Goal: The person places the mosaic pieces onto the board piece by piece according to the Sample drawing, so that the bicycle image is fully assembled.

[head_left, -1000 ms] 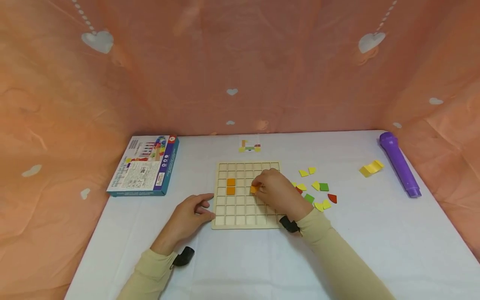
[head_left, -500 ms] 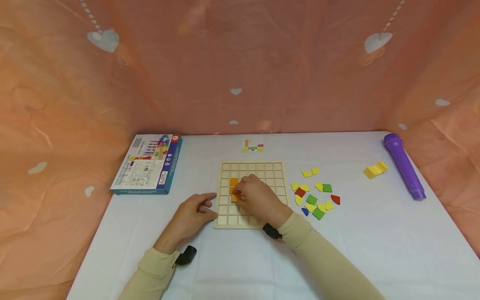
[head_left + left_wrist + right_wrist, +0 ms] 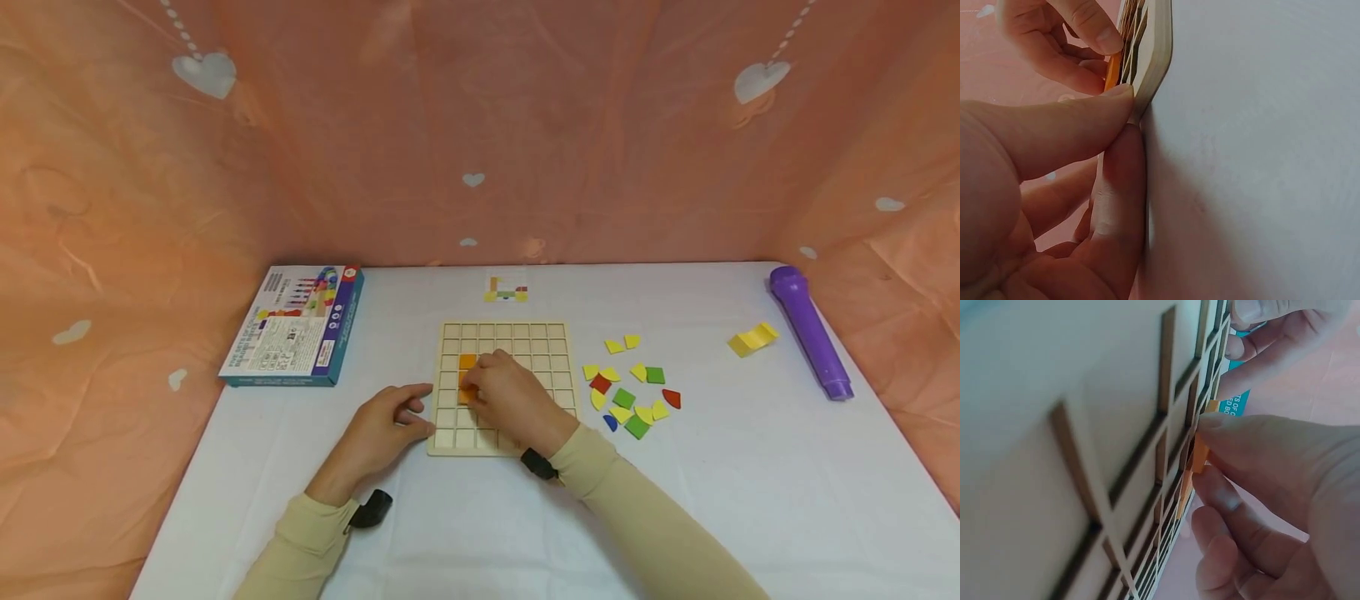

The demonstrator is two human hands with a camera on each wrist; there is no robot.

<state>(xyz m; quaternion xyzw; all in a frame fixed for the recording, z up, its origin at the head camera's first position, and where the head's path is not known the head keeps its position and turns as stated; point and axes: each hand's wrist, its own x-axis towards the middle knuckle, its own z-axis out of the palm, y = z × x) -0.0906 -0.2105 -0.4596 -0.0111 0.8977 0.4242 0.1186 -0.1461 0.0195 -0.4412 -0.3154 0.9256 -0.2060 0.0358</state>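
A wooden grid board [image 3: 538,346] lies flat on the white table. My right hand [image 3: 513,398] is over its left part and pinches an orange square tile [image 3: 1201,453] between thumb and fingers at the board surface. Directly above in the same column shows another orange tile [image 3: 467,362]; one between them is partly hidden by my fingers. My left hand [image 3: 378,435] touches the board's left edge with thumb and index finger, tips set apart in the head view. In the left wrist view the thumb [image 3: 1072,125] reaches the rim of the board [image 3: 1159,50].
Several loose yellow, green, red and blue pieces [image 3: 623,398] lie right of the board. Behind it is a small pattern card [image 3: 506,287]. A printed box [image 3: 292,329] stands left; a yellow wavy block [image 3: 753,339] and a purple tube [image 3: 810,333] lie right.
My right hand has moved left across the board with an orange tile, to just below the other two orange tiles. My left hand stays at the left edge.
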